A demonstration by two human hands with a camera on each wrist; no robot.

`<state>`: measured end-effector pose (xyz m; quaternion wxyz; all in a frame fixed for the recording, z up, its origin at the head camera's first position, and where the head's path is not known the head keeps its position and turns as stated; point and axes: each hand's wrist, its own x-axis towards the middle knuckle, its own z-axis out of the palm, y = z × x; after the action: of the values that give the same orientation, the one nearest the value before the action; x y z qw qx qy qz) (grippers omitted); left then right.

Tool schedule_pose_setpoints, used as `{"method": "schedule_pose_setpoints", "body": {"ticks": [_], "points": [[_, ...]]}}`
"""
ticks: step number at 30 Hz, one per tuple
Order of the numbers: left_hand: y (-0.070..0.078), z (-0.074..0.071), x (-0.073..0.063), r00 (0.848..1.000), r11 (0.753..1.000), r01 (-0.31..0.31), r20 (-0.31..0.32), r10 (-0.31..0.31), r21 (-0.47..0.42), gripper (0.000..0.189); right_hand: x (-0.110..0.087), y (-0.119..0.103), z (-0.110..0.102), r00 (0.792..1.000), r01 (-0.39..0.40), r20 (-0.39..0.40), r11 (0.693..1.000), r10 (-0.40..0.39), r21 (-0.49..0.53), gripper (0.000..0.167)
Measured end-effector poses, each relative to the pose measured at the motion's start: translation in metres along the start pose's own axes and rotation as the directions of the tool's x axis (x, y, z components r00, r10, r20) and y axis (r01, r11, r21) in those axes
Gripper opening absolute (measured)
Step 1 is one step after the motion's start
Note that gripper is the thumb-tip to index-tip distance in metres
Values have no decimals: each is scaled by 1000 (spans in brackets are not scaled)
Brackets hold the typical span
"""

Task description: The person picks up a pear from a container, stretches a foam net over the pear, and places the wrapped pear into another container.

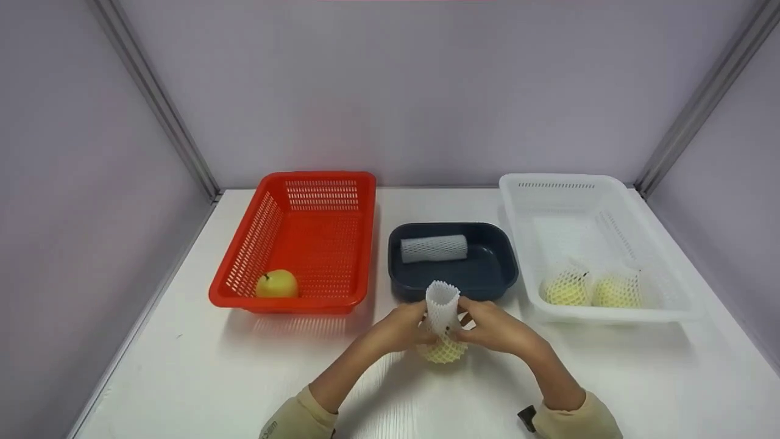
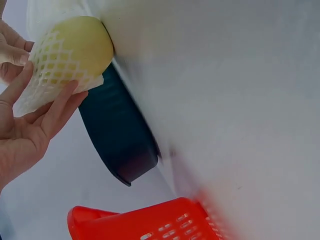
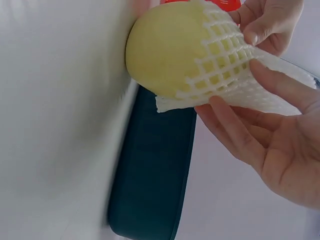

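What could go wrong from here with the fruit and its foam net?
The foam net might tear if both hands stretch it hard over the fruit, whose lower end is bare. The round fruit could roll if their grip slackens. The dark tray sits just beyond, so the hands might knock it.

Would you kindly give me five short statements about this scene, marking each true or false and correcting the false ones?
1. The left hand and right hand hold the same net. True.
2. The net hides all of the held fruit. False: the wrist views show part of the held fruit uncovered.
3. Another net, the spare net, lies in the dark tray. True.
4. Three fruits lie in the red basket. False: the red basket holds one bare fruit.
5. The white basket holds two netted fruits. True.
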<state>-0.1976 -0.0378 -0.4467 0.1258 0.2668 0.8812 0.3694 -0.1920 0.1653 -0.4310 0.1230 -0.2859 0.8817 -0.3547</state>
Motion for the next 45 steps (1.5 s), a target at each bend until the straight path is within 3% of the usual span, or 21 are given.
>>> {"method": "schedule_pose_setpoints", "body": {"ticks": [15, 27, 38, 45], "points": [[-4, 10, 1, 998, 998, -15, 58, 19, -68, 49, 0, 9, 4, 999, 10, 48, 1000, -11, 19, 44], [-9, 12, 5, 988, 990, 11, 153, 10, -137, 47, -1, 11, 6, 997, -8, 77, 1000, 8, -3, 55], [-7, 15, 6, 987, 990, 54, 155, -34, -130, 45, -1, 11, 10, 998, 25, 52, 998, -22, -63, 47], [-10, 11, 7, 985, 984, -13, 164, 43, -179, 51, 0, 12, 8, 999, 11, 42, 999, -9, -48, 46]]}}
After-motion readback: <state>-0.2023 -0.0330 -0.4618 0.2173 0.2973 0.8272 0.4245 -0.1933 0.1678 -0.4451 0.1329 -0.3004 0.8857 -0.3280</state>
